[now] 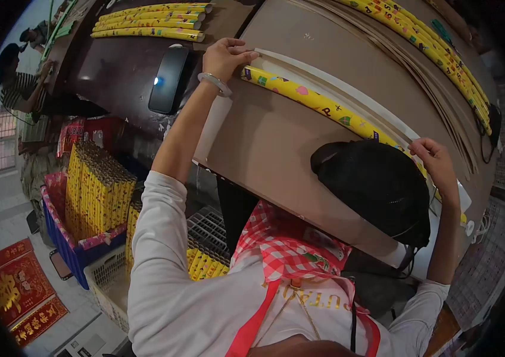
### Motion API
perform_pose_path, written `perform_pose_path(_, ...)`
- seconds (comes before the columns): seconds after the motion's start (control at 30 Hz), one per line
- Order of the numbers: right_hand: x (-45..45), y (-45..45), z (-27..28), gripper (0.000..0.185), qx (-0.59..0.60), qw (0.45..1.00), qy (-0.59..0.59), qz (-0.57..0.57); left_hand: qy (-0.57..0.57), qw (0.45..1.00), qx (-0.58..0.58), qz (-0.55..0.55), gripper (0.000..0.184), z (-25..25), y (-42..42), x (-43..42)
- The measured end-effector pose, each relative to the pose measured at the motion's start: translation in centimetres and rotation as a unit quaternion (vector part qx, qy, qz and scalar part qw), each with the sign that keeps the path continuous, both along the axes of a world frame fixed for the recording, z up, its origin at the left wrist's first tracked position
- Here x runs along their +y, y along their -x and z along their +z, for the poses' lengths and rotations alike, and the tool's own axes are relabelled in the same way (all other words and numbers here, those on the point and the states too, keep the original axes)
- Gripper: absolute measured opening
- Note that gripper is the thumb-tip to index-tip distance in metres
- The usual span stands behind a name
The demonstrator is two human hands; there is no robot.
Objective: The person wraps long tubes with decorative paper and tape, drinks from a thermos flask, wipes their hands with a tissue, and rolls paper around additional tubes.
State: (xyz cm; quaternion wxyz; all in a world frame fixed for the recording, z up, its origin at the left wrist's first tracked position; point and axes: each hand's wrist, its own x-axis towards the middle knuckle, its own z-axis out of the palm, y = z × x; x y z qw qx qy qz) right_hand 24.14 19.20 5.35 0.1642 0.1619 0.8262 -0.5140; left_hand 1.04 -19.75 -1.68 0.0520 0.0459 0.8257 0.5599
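Observation:
A long white strip (pixel 336 89) with a raised edge runs along a yellow printed tube (pixel 306 93) on the brown tabletop. My left hand (pixel 224 58), a bracelet at its wrist, is closed at the strip's far left end, thumb and fingers pinching it just above the tube's end. Near the strip's right end, my right hand (pixel 437 162) is closed in a pinch on its edge. Between my arms, a black cap-like object (pixel 377 190) covers part of the tube's right side and the table's front edge.
Yellow printed tubes (pixel 151 21) lie at upper left, more tubes (pixel 419 41) at upper right beside thin brown strips (pixel 425 80). A phone (pixel 169 79) rests left of my arm. A blue bin (pixel 65 238) holds upright tubes. A person in a striped top (pixel 20 92) works far left.

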Motion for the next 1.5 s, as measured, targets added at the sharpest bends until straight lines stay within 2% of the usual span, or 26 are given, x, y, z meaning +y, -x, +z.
perform_pose_path(0.43,0.0,0.3,-0.4,0.025,-0.004,1.0,0.015,-0.007,0.043,0.998,0.019,-0.028,0.05,-0.8,0.9,-0.2)
perform_pose_path(0.53,-0.2,0.4,-0.1,0.026,-0.021,1.0,-0.007,-0.014,0.064,0.997,0.029,-0.025,0.051,-0.7,0.8,0.1)
perform_pose_path(0.6,0.1,0.5,-0.4,0.028,0.015,0.998,-0.053,0.027,0.072,0.996,0.04,-0.024,0.051,-1.3,1.2,0.1)
perform_pose_path(0.67,0.4,0.5,-0.6,0.029,0.021,0.997,-0.068,0.03,0.024,0.999,0.017,-0.011,0.051,-1.0,0.7,0.5)
perform_pose_path(0.77,0.6,0.4,-0.2,0.031,0.008,0.995,-0.097,0.027,0.059,0.998,0.026,-0.012,0.052,-1.4,1.0,0.6)
perform_pose_path(0.8,1.0,0.4,-0.8,0.03,0.019,0.994,-0.101,0.034,0.101,0.994,0.045,-0.011,0.05,-0.8,0.6,0.9)
perform_pose_path(0.87,1.4,0.2,-0.7,0.029,0.026,0.993,-0.111,0.033,0.087,0.996,0.031,-0.005,0.049,-1.3,0.9,0.6)
perform_pose_path(0.9,1.3,0.1,-0.6,0.029,0.024,0.992,-0.124,0.028,0.126,0.992,0.028,0.005,0.048,-0.6,0.6,1.1)
perform_pose_path(1.07,1.8,0.2,-1.2,0.028,0.025,0.987,-0.155,0.018,0.146,0.989,0.016,-0.005,0.048,-0.1,0.5,1.4)
perform_pose_path(1.27,1.9,1.0,-2.8,0.034,0.025,0.973,-0.227,0.009,0.176,0.984,0.003,-0.016,0.05,1.0,0.3,1.8)
perform_pose_path(1.47,0.9,1.8,-1.9,0.036,-0.064,0.949,-0.309,0.007,0.127,0.991,-0.005,-0.031,0.05,0.2,1.0,1.2)
perform_pose_path(1.5,1.1,1.8,-2.3,0.035,-0.071,0.948,-0.31,0.011,0.163,0.986,0.019,-0.037,0.05,0.3,1.0,1.2)
